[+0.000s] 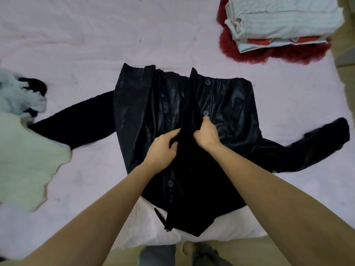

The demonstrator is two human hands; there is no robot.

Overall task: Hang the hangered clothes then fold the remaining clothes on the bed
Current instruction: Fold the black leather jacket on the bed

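Observation:
A black coat (226,100) lies spread on the pink bed sheet (86,45), front up, its sleeves out to the left and right. Its shiny lining shows between the open front panels. My left hand (163,148) grips the dark front edge near the coat's middle. My right hand (206,132) pinches the other front edge just below a button (205,113). The two hands are close together over the coat's centre line.
A stack of folded clothes (284,20) sits on a red fluffy garment (272,52) at the far right. A loose pile of pale and black clothes (23,116) lies at the left edge. The bed's near edge and the floor (249,250) show at the bottom.

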